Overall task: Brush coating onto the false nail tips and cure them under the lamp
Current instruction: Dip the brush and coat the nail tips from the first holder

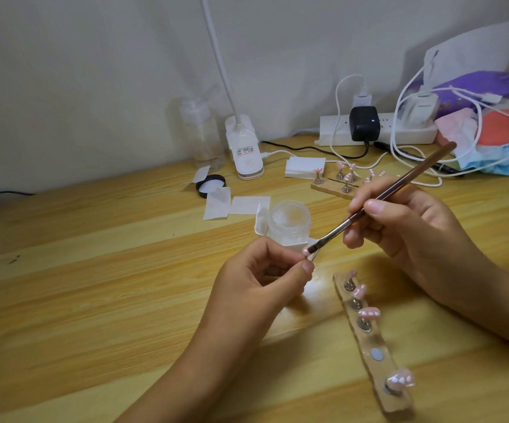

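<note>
One open jar (290,227) holding clear gel (288,213), left fingers (306,266) pinching nail tip (307,252), right fingers (375,207) gripping brush (399,184)

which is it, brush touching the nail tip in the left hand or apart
Touching. Head view shows the brush laying its bristles on the nail tip the left hand pinches.

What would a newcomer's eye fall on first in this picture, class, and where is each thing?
The eye goes first to the middle: the left hand pinches a small pink nail tip while the right hand holds a thin brush with its bristles on it. Then comes the wooden strip at the lower right, with more pink tips standing on pegs.
</note>
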Action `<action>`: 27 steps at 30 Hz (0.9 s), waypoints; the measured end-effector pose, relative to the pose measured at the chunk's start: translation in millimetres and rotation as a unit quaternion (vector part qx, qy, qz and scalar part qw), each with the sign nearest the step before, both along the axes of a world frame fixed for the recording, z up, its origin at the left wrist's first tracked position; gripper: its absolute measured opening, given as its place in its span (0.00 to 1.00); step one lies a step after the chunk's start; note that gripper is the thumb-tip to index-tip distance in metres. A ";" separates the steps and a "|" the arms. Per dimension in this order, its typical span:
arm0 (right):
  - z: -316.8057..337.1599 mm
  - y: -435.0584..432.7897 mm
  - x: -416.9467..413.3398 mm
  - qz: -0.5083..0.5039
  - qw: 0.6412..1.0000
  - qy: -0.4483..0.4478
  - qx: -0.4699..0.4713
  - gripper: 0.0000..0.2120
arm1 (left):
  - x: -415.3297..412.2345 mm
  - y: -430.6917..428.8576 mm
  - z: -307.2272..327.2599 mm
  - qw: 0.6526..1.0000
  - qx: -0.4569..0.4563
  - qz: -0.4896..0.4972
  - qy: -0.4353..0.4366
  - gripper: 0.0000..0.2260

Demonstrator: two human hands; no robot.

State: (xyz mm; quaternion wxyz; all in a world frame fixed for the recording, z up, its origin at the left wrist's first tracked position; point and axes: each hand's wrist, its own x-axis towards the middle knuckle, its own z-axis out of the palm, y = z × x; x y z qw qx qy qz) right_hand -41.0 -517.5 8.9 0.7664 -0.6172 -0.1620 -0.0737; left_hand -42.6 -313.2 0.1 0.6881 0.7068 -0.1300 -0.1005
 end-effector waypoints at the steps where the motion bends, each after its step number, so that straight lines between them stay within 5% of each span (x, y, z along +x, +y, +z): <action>1: 0.3 0.3 0.1 -0.005 1.000 0.001 0.001 0.10 | 0.1 -0.1 -0.3 1.000 0.000 0.000 -0.003 0.02; 21: -1.8 -2.1 4.6 -0.047 0.999 0.022 -0.006 0.10 | -3.7 1.4 5.9 0.999 -0.025 0.009 -0.019 0.05; 27: -2.3 -2.5 5.7 -0.056 0.998 0.037 0.006 0.10 | -14.2 0.4 9.4 0.985 0.028 0.009 -0.170 0.06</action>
